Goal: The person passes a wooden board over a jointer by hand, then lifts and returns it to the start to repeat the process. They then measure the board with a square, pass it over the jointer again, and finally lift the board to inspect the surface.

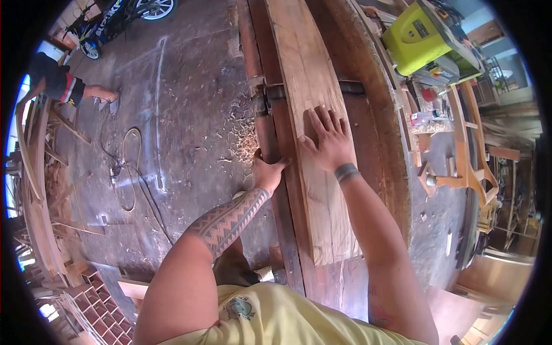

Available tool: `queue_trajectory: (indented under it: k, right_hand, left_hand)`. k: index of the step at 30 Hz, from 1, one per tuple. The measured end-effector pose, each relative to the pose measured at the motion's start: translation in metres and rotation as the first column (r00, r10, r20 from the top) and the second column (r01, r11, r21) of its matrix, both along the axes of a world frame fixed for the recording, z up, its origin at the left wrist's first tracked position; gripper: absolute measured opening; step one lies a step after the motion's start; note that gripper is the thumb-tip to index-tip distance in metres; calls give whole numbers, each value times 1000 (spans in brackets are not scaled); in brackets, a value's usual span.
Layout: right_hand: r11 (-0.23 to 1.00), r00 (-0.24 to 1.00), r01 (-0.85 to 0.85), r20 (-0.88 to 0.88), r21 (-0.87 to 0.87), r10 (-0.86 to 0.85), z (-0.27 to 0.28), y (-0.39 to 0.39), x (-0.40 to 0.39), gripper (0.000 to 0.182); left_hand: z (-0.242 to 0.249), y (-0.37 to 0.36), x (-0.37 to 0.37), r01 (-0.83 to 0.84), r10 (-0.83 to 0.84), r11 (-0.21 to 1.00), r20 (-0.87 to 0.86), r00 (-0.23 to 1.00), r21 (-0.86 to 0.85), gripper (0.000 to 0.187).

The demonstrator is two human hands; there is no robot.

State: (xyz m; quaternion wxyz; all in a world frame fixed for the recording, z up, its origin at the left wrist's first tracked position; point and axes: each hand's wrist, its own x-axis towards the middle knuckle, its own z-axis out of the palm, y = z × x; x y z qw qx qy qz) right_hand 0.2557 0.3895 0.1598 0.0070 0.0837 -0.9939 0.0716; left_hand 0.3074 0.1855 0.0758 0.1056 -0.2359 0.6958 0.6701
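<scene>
A long, pale wooden plank (316, 190) lies lengthwise along a reddish-brown workbench (280, 195). My right hand (330, 141) rests flat on its upper face, fingers spread. Just left of the plank, my left hand (269, 172) is closed around the bench's side edge, thumb on top and the other fingers partly hidden over the outer side. A dark, roller-like bar (352, 88) crosses the bench beneath the plank, beyond my hands; the plank covers its middle.
Wood shavings (247, 142) lie on the floor left of the bench. A cable (138, 167) loops farther left, near a person's leg (100, 92). A motorcycle (106, 23) stands behind. On the right are a lime-green machine (411, 37) and a wooden frame (468, 138).
</scene>
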Motion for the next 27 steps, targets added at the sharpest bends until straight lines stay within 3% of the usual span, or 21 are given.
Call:
queue_trajectory:
  k: [6,9,19,27]
  right_hand:
    - [1000,1000,-2,1,8,2,3,-3,-10,82]
    - [1000,1000,-7,-10,13,7,0,-3,-21,81]
    - [999,996,-31,-86,22,33,-9,-4,-41,82]
    - [999,992,-31,-118,38,35,-11,-9,-58,83]
  left_hand:
    - [-19,-1,3,2,-2,1000,-52,999,4,88]
    - [-19,0,0,2,0,1000,-69,998,29,97]
    - [-23,-1,5,31,-29,999,-93,995,20,97]
    - [-28,-2,11,22,-10,992,-103,995,122,111]
